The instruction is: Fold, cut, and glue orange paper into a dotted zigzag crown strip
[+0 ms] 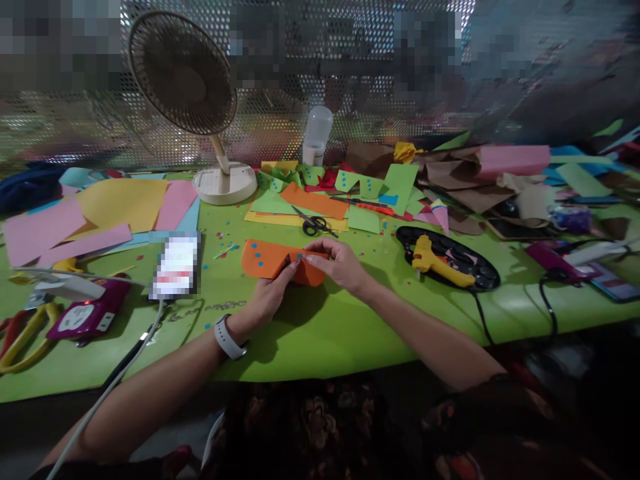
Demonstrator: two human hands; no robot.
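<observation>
Between my two hands is an orange paper cutout (265, 259) with a notch in its lower edge and several blue dots on it. My left hand (270, 293) grips it from below near the notch, thumb on the front. The fingers of my right hand (336, 263) are pinched at its right part, by a blue dot. Just beyond the cutout, black-handled scissors (315, 225) lie on the green table. Similar green cutouts with blue dots (359, 183) stand further back.
A white fan (225, 183) stands at the back left, near stacked coloured paper (120, 207). To the right, a yellow glue gun (440, 263) rests on a black tray (490, 270). A phone (175, 267) with a cable lies left. Brown paper scraps (465, 190) are piled back right.
</observation>
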